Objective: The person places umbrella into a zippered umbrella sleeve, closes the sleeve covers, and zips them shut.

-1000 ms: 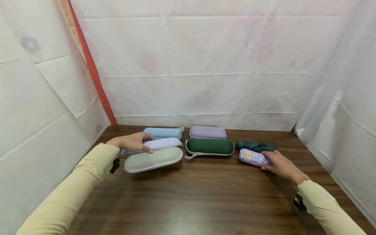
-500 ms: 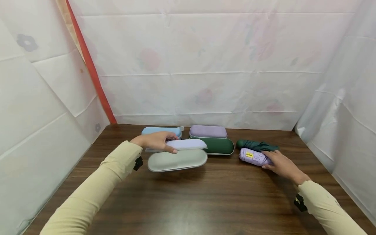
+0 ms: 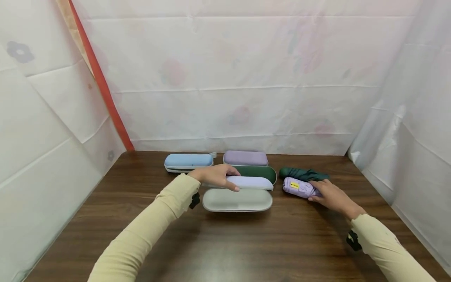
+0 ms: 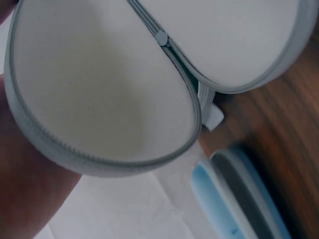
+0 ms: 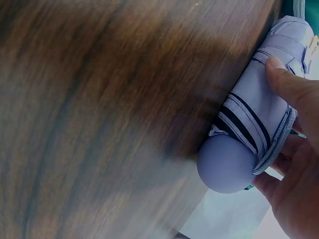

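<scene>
My left hand (image 3: 216, 177) grips a pale zip case (image 3: 237, 200), thumb toward the front and fingers behind. It is spread into a whitish-lavender half at the back and a grey-green half in front. The left wrist view shows zipper teeth along its rims, a zip pull between the halves, and a light strap (image 4: 213, 117). Over on the right, my right hand (image 3: 332, 197) holds a lavender folded umbrella (image 3: 297, 187) with a yellow label; its round handle end (image 5: 227, 163) and wrist cord show in the right wrist view. A dark green folded umbrella (image 3: 301, 173) lies right behind it.
A dark green case (image 3: 258, 172) is partly hidden behind the pale case. Farther back lie a purple case (image 3: 245, 158) and a light blue case (image 3: 188, 160) with a strap. White patterned sheets (image 3: 225, 78) enclose the wooden table (image 3: 225, 243) at back and sides.
My left hand has carried the pale case to the right, from in front of the blue case to in front of the green one. The right hand stays on the lavender umbrella.
</scene>
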The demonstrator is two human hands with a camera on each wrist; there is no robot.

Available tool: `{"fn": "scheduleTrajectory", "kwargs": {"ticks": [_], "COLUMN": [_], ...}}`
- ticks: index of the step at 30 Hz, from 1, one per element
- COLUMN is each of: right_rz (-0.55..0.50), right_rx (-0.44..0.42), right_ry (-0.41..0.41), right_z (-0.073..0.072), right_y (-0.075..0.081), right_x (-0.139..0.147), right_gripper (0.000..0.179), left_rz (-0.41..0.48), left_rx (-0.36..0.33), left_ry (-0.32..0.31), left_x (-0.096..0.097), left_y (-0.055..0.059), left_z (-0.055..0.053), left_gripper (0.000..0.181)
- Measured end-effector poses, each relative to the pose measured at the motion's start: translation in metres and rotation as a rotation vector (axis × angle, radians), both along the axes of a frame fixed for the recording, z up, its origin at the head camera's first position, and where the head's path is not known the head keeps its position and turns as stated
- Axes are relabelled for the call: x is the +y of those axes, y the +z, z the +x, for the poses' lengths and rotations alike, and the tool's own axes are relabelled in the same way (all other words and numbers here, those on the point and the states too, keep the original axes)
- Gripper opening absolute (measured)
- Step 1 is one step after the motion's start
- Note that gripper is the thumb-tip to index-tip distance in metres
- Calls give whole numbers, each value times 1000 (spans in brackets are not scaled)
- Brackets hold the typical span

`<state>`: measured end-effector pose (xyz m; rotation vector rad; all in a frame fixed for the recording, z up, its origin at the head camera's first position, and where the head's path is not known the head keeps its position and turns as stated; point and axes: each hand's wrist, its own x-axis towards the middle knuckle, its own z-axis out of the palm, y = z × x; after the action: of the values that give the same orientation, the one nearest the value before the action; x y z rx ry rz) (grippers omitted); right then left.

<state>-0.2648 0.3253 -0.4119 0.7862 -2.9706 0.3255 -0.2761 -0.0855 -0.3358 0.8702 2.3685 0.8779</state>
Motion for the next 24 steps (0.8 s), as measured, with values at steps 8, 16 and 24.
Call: {"fn": "scheduleTrajectory", "kwargs": {"ticks": [8, 16, 24], "right_rz": [-5, -6, 44], "right_rx": [12, 48, 158], "right_ry": [-9, 6, 34], "right_z": [0, -4, -4], "right_y": [-1, -4, -6], "right_x": [-5, -8, -11], "right_gripper": [53, 57, 51], "left_rz": [8, -6, -29], "left_rx": [-17, -2, -5], "left_ry": [39, 58, 90], "left_x": [9, 7, 5], "left_y": [-16, -23, -27], "left_z": [-4, -9, -10], "left_gripper": [57, 57, 56]}}
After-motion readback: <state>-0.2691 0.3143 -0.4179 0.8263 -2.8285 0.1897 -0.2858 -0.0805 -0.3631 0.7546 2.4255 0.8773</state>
